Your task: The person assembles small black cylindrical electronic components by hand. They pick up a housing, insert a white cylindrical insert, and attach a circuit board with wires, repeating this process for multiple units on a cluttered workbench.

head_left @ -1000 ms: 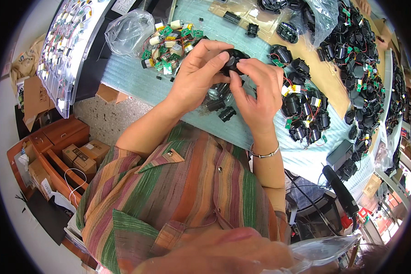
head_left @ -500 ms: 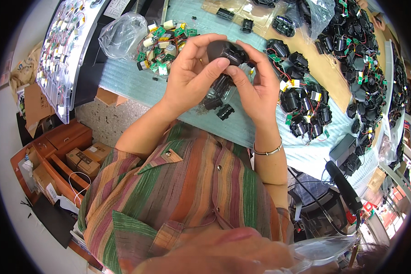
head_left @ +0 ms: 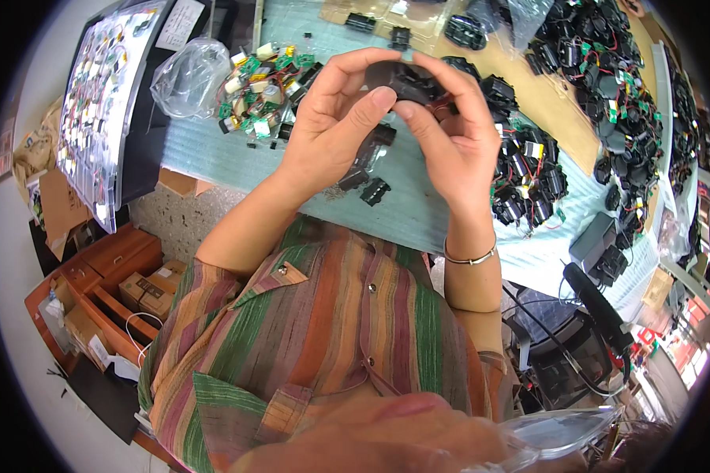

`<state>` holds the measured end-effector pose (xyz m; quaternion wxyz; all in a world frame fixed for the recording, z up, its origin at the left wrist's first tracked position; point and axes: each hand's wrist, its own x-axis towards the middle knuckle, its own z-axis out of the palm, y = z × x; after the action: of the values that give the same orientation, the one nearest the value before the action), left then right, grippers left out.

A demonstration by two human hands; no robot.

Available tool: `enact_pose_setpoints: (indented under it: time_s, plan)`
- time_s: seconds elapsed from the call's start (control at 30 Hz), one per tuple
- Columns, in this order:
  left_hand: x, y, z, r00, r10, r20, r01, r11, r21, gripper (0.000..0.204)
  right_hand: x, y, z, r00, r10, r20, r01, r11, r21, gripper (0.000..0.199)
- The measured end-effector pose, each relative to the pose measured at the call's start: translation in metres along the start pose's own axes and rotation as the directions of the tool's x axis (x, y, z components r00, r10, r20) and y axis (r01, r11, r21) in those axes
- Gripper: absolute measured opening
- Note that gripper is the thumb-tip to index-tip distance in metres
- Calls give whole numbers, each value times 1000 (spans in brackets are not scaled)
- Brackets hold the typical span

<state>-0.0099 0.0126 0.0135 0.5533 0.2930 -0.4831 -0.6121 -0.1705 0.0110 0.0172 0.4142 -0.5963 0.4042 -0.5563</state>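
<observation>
- Small black plastic part (head_left: 398, 79), rounded and dark, held up above the pale green bench mat (head_left: 213, 150), over the mat's middle stretch.
- Left hand (head_left: 331, 126) closed around the part's left end: fingers curled over the top, thumb pressing in from below toward the part.
- Right hand (head_left: 457, 142) closed around the part's right end: fingers arched over the top, thumb meeting the left thumb just under the part.
- Part lying between the two hands, long axis running roughly left to right, touching both; neither hand clearly nearer, both gripping.
- Directly below the held part, on the mat: two loose black pieces (head_left: 367, 177), well apart from the fingers.
- Left of the held part, on the mat: heap of small green circuit boards (head_left: 264, 87) with pale cylinders, beside a clear plastic bag (head_left: 189, 75).
- Right of the held part: pile of black wired components (head_left: 525, 177), close to the right wrist, not touched.
- Thin metal bangle (head_left: 469, 256) on the right wrist, below the held part.
- Against the pictures from a second and half a second ago: hands and part now higher toward the far edge of the mat and larger in view, grip on both ends unchanged, thumbs pressed closer together under the part.
</observation>
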Motion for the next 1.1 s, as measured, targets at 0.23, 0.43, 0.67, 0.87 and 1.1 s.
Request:
enact_pose_setpoints:
  time_s: [0.23,0.43,0.67,0.87,1.1]
  plan:
    - [15,12,3,990,121,70,-137,936,324,50,8,-19,-78,943,-31,-331,124,956,264,33]
    - [25,9,-31,996,87,10,-71,739,670,46,-7,-20,-114,927,154,-342,-167,986,-8,35]
    - [66,6,-53,964,162,209,-242,223,944,50,-20,-12,-110,982,141,-129,-187,560,-807,33]
    - [115,-37,-26,947,91,308,-321,287,902,41,-23,-1,-105,987,89,-132,-155,350,-924,38]
    - [151,-73,8,857,-24,514,-515,-61,855,25,-23,-17,-100,986,-12,-165,-146,413,-899,35]
